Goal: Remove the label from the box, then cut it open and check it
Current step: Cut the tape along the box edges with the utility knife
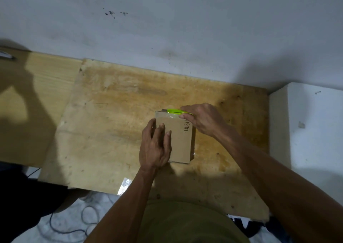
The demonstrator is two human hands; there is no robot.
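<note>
A small brown cardboard box (181, 142) with black handwriting lies flat on a stained plywood board (111, 127). Clear tape shines along its far edge. My left hand (155, 146) presses flat on the box's left half, fingers spread on top. My right hand (203, 119) is closed around a lime-green utility knife (174, 111), which lies along the far edge of the box with its tip pointing left near the far left corner. I cannot see any label on the box.
The board rests on a wooden table (37, 79) against a white wall (167, 20). A white block (306, 124) stands at the right. A strip of crumpled clear tape (124, 184) sticks at the board's near edge. Cables (74, 224) lie on the floor below.
</note>
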